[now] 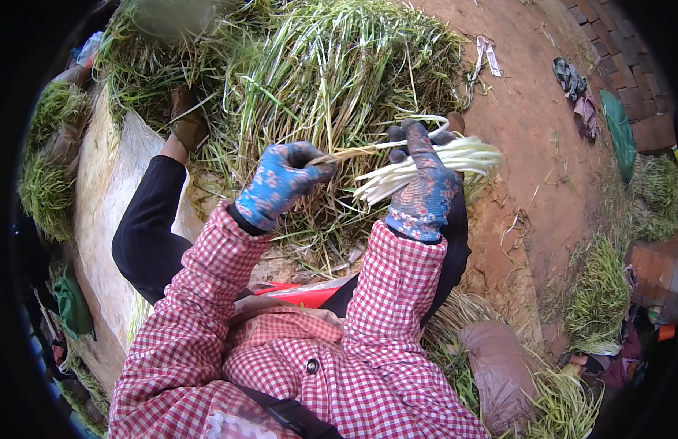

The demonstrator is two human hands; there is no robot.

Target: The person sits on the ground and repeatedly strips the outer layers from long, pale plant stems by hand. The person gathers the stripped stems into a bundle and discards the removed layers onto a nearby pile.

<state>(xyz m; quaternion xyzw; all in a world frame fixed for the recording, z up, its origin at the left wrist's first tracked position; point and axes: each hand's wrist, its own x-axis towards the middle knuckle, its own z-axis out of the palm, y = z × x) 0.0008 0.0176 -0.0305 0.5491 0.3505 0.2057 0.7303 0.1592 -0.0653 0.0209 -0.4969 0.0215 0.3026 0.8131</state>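
Note:
Both hands wear blue flowered gloves with dark, soiled fingers. My right hand (424, 175) grips a bundle of pale, peeled long stems (465, 159), their white cut ends pointing left. My left hand (289, 178) pinches a strip of dry, yellowish-brown outer leaf (353, 153). That strip runs right to a white stem near my right fingers. Just beyond both hands lies a large heap of long green stalks with brown, withered ends (339, 71). The palm side of each hand is mostly hidden.
A pale sheet (100, 181) lies at left. Green bundles (597, 296) and a green cloth (619, 134) are at right. A brown plastic sack (498, 373) rests at lower right, near another person (619, 365). Pinkish ribbon (486, 55) lies beside the heap.

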